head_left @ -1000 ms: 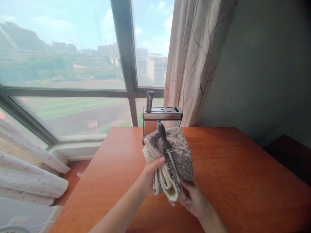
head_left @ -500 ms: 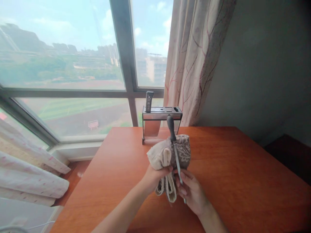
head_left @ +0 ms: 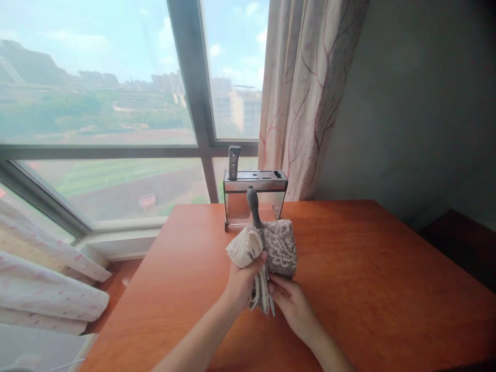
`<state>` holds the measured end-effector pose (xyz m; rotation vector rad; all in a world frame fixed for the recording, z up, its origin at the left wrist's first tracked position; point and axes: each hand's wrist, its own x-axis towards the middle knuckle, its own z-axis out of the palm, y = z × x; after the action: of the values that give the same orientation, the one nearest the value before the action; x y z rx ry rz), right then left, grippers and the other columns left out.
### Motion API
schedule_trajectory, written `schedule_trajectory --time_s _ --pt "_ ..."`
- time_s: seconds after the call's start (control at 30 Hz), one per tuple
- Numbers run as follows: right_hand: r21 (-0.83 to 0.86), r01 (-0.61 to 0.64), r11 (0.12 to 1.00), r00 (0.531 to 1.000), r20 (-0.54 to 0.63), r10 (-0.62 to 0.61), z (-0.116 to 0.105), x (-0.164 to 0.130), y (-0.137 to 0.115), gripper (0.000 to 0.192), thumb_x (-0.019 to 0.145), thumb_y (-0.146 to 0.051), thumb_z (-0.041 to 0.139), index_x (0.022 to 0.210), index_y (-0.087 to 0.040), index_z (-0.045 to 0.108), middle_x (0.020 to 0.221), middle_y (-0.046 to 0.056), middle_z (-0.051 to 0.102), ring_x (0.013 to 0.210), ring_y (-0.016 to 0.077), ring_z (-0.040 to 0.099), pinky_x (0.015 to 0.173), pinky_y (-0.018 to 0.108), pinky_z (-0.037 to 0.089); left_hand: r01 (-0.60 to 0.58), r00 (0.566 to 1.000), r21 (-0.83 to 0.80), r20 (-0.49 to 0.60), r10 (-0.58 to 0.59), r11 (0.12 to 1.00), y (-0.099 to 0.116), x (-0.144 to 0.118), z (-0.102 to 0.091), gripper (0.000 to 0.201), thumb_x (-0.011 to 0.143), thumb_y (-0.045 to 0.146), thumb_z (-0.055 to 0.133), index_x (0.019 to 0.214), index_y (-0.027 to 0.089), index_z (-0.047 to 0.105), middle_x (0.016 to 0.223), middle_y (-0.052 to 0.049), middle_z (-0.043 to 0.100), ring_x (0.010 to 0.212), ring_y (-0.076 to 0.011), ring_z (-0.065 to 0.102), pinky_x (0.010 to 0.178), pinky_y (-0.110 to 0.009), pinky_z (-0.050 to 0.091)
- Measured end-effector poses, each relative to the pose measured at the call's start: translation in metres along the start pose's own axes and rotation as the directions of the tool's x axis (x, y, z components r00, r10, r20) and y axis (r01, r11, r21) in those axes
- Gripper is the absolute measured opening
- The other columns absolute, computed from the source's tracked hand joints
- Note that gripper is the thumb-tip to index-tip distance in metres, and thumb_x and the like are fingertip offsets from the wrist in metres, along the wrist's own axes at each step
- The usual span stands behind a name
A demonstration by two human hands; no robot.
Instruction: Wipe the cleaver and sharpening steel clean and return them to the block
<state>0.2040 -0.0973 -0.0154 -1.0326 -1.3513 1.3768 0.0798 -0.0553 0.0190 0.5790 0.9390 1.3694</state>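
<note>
A sharpening steel (head_left: 253,206) with a dark ridged handle points up and away from me, its handle uppermost. A grey-and-cream patterned cloth (head_left: 281,247) is folded round its rod, so most of the rod is hidden and only the tip shows below. My left hand (head_left: 242,281) is closed round the cloth and the rod inside, thumb on top. At the cloth's lower right edge, my right hand (head_left: 292,299) has its fingers closed near the rod's tip, on the cloth.
Behind the cloth, a clear-sided knife block (head_left: 253,181) with a metal top stands on the brown wooden table (head_left: 349,289). One dark-handled knife (head_left: 233,163) is in its left slot. A curtain (head_left: 298,103) and large windows lie beyond the table.
The cloth has been folded over the rod, which lay exposed across it before. The steel's handle has shifted left, and my right hand has moved slightly left.
</note>
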Motion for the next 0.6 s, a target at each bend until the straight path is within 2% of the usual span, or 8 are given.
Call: schedule_trajectory --time_s 0.07,0.13,0.23,0.3,0.37,0.43,0.53,0.6 --pt "-0.244 0.100 0.965 0.994 -0.016 -0.107 -0.009 -0.001 -0.011 0.032 0.088 -0.044 0.052 0.081 -0.020 0.071 0.069 0.004 0.066 0.063 0.0190 0.061 0.059 0.028 0.048 -0.043 0.999 -0.001 -0.007 0.043 0.999 0.003 0.004 -0.001 0.047 0.055 0.024 0.084 0.097 0.017 0.066 0.086 -0.004 0.072 0.086 -0.0267 0.067 0.076 -0.035 0.053" --pt "-0.422 0.155 0.893 0.967 -0.122 -0.225 -0.021 -0.002 -0.030 0.031 0.086 -0.041 0.054 0.072 -0.019 0.071 0.066 0.006 0.066 0.064 0.0205 0.062 0.060 0.028 0.047 -0.013 1.000 -0.024 -0.001 0.013 1.000 0.007 0.007 -0.001 0.044 0.057 0.027 0.082 0.096 0.016 0.065 0.090 -0.006 0.072 0.086 -0.0270 0.067 0.076 -0.035 0.053" --pt "-0.411 0.198 0.890 0.887 -0.310 -0.341 -0.041 0.008 -0.069 0.030 0.089 -0.040 0.051 0.080 -0.019 0.071 0.070 0.006 0.068 0.064 0.0190 0.061 0.059 0.028 0.047 0.085 0.996 -0.091 0.007 -0.084 0.992 0.015 0.006 0.000 0.045 0.057 0.027 0.082 0.096 0.015 0.064 0.093 -0.007 0.072 0.086 -0.0279 0.068 0.076 -0.036 0.053" --pt "-0.329 0.251 0.910 0.866 -0.345 -0.363 -0.050 0.026 -0.093 0.030 0.089 -0.042 0.051 0.083 -0.018 0.070 0.071 0.005 0.067 0.060 0.0164 0.057 0.056 0.026 0.046 0.163 0.987 -0.117 0.020 -0.162 0.980 0.020 0.003 0.002 0.050 0.055 0.026 0.083 0.099 0.015 0.063 0.091 -0.006 0.072 0.086 -0.0285 0.068 0.077 -0.036 0.053" --pt "-0.286 0.265 0.921 0.883 -0.313 -0.351 -0.052 0.051 -0.108 0.030 0.088 -0.043 0.053 0.092 -0.018 0.069 0.077 0.005 0.067 0.063 0.0153 0.056 0.057 0.026 0.045 0.219 0.975 -0.119 0.050 -0.214 0.968 0.023 -0.001 0.003 0.054 0.054 0.024 0.083 0.103 0.014 0.062 0.089 -0.006 0.072 0.087 -0.0289 0.068 0.079 -0.036 0.053" --pt "-0.250 0.232 0.940 0.925 -0.243 -0.293 -0.050 0.076 -0.114 0.031 0.085 -0.044 0.056 0.098 -0.018 0.068 0.084 0.005 0.068 0.067 0.0149 0.056 0.058 0.025 0.044 0.249 0.966 -0.103 0.102 -0.239 0.963 0.024 -0.004 0.003 0.057 0.054 0.023 0.082 0.107 0.014 0.062 0.090 -0.007 0.072 0.090 -0.0295 0.068 0.081 -0.036 0.052" --pt "-0.138 0.153 0.978 0.985 -0.062 -0.163 -0.040 0.103 -0.113 0.033 0.081 -0.044 0.061 0.100 -0.018 0.068 0.082 0.003 0.067 0.064 0.0132 0.054 0.056 0.023 0.041 0.265 0.954 -0.068 0.168 -0.251 0.962 0.023 -0.005 0.001 0.060 0.054 0.025 0.082 0.109 0.012 0.062 0.091 -0.009 0.072 0.093 -0.0313 0.067 0.085 -0.038 0.051" --pt "-0.082 0.120 0.989 0.992 0.055 -0.115 -0.034 0.110 -0.112 0.032 0.077 -0.044 0.065 0.095 -0.017 0.069 0.076 0.001 0.066 0.063 0.0133 0.054 0.057 0.024 0.040 0.255 0.952 -0.040 0.183 -0.244 0.966 0.022 -0.004 0.000 0.061 0.054 0.025 0.083 0.110 0.012 0.062 0.092 -0.009 0.072 0.096 -0.0319 0.066 0.087 -0.038 0.050"
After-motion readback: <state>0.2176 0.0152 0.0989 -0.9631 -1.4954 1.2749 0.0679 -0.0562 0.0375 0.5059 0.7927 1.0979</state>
